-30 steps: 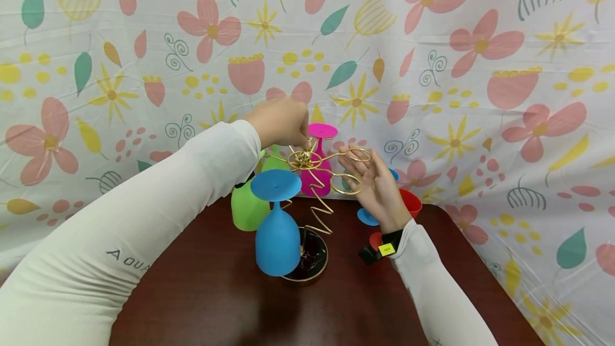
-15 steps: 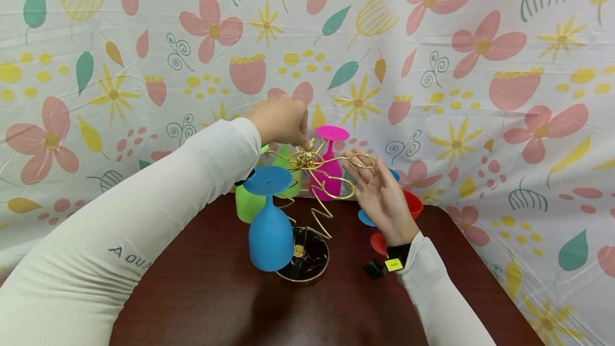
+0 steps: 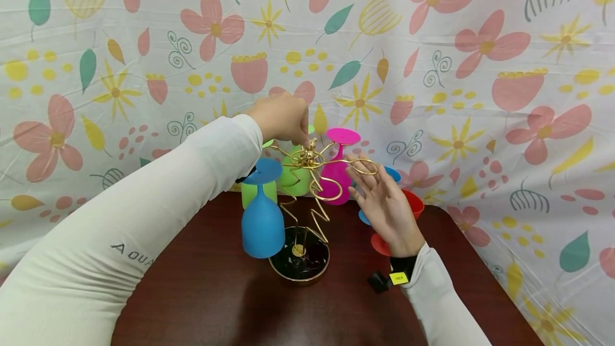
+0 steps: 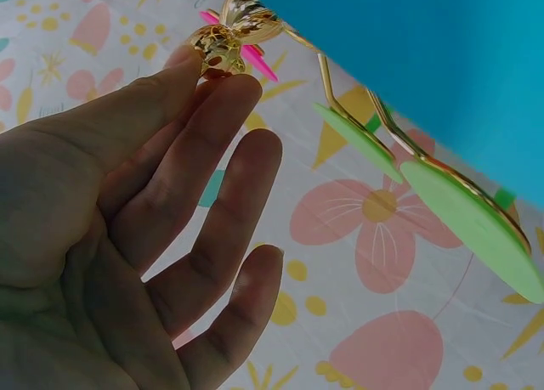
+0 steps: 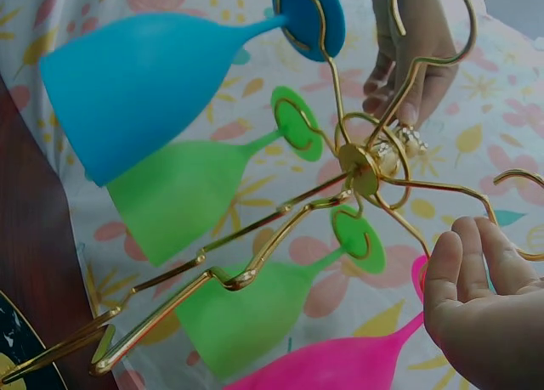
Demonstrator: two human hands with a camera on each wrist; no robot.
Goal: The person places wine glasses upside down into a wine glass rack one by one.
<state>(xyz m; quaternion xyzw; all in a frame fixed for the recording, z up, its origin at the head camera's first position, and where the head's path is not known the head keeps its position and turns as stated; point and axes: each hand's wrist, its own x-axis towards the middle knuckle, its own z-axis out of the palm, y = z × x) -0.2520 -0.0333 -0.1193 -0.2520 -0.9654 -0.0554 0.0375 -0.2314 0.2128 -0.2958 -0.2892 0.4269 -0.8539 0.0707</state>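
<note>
- Floral cloth [image 3: 158, 111] hangs behind the rack; dark wood table [image 3: 216, 303] under it.
- Gold wire rack [image 5: 361, 171] stands upright mid-table, black round base [image 3: 309, 260] down on the wood.
- Left hand [image 3: 283, 119] above rack, thumb and index pinching the gold knob [image 4: 219, 50] on top, other fingers loosely bent.
- Right hand [image 3: 389, 210] on rack's right, palm up, fingers extended, holding nothing; overlaps a hoop [image 3: 362, 167], contact unclear.
- Blue goblet [image 3: 263, 228] hangs upside down by its foot on rack's near left side.
- Two green goblets [image 5: 246, 313] hang likewise at rack's far left and back; pink goblet [image 3: 338, 172] hangs at its far right.
- Right of rack, partly hidden by right hand: red goblet [image 3: 414, 204] and another blue one [image 3: 391, 174].
- Handling guess: rack's wire looks stiff but springy, polished so maybe slippery; base probably gives weight. Uneven load could sway it. Best hold: knob or centre post, not hoops.
- Goblets look like light matte plastic, not very fragile; take by stem.
</note>
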